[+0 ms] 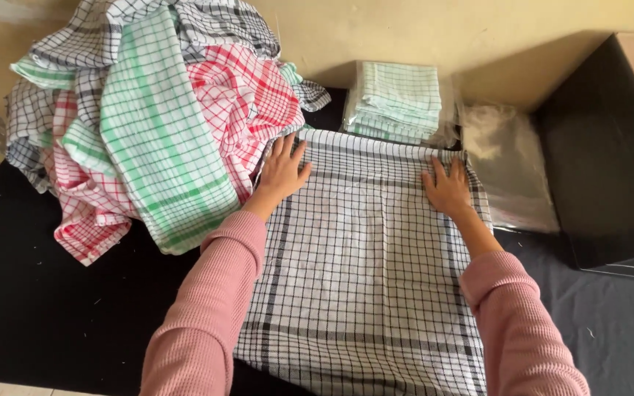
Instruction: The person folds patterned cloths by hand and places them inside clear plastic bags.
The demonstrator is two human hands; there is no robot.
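A white cloth with a black check pattern point(365, 279) lies spread flat on the dark table point(31, 293). My left hand point(283, 170) rests flat on its far left corner, fingers apart. Near the far right corner my right hand point(447, 188) presses flat on the cloth, just below its folded far edge. Both arms wear pink ribbed sleeves. Neither hand grips anything.
A heap of checked cloths in green, red and black point(155, 110) is piled at the left. A folded stack of pale green checked cloths point(398, 99) sits behind, next to clear plastic bags point(508, 161). A dark open box point(610, 154) stands at the right.
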